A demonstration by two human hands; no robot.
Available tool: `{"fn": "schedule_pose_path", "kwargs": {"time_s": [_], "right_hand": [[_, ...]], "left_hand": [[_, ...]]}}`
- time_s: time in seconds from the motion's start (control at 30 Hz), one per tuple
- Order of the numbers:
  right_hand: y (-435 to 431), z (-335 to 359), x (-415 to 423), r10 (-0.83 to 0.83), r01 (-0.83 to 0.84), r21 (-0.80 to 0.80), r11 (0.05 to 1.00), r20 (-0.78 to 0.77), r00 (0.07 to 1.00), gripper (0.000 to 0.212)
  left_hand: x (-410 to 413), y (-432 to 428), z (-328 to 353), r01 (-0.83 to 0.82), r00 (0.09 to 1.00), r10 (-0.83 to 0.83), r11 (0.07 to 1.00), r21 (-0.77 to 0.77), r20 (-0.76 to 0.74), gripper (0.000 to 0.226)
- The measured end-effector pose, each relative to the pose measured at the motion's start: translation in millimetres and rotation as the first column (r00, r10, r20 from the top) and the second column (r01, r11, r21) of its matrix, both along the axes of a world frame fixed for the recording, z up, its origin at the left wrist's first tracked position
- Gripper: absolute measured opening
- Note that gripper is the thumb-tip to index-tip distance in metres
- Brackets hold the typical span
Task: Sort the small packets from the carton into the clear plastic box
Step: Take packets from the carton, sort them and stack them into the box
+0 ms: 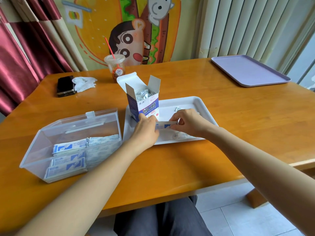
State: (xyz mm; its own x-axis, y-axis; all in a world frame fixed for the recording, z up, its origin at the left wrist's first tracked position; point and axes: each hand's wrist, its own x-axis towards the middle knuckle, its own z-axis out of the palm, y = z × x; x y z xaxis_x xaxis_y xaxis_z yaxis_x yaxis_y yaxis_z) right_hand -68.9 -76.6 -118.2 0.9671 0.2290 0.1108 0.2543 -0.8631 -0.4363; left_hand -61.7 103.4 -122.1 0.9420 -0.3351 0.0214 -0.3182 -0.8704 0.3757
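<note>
The left hand [147, 129] covers the lower front corner of the carton [148, 106] and 1 end of the packets [163, 125] pinched between it and the right hand [189, 123], so their number cannot be told. Those inside the carton are too small to count. A loose packet [180, 135] by the right wrist is blurred. The carton's flap hides the base of the cup [115, 64].

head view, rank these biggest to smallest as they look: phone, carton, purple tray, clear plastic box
1. clear plastic box
2. purple tray (it lies farther from the camera, so its true size against the box is unsure)
3. carton
4. phone
</note>
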Motion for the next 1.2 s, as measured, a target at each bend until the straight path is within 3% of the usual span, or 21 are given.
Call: {"fn": "schedule_pose_path", "kwargs": {"time_s": [0.2,0.37,0.57,0.7,0.8,0.97,1.2], "right_hand": [[4.2,-0.7,-2.5,-0.007,0.007,0.016,1.000,-0.009,1.000,0.017],[0.6,10.8,-3.8,-0.018,0.018,0.092,0.996,0.003,1.000,0.012],[-1.6,54.8,-11.5,-0.018,-0.008,0.386,0.923,0.062,0.998,0.016],[20.2,79.3,-18.6,0.056,-0.070,0.574,0.816,0.041,0.998,0.023],[51.3,85.0,-19.3,0.103,-0.121,0.562,0.818,0.063,0.993,0.024],[107.6,87.1,-13.1,0.140,-0.204,0.397,0.895,0.184,0.973,0.021],[179.5,89.4,-8.8,0.269,-0.361,0.421,0.832,0.262,0.927,0.027]], "left_hand": [[-3.9,0.9,-3.2,-0.029,0.999,0.027,0.998,-0.048,-0.040,0.029],[-5.9,-1.5,7.2,0.044,0.998,-0.047,0.997,0.061,0.044,0.017],[-5.6,12.1,60.9,0.059,0.992,-0.071,0.992,0.111,0.106,0.019],[-9.8,44.6,104.2,0.075,0.996,-0.075,0.997,-0.003,-0.043,0.020],[-20.5,78.7,119.1,0.068,0.987,-0.075,0.996,-0.056,-0.139,0.014],[-34.4,133.4,124.3,0.004,0.991,-0.013,0.998,-0.061,-0.135,0.023],[-47.0,188.4,120.1,-0.192,0.948,0.107,0.943,-0.272,-0.299,0.026]]}}
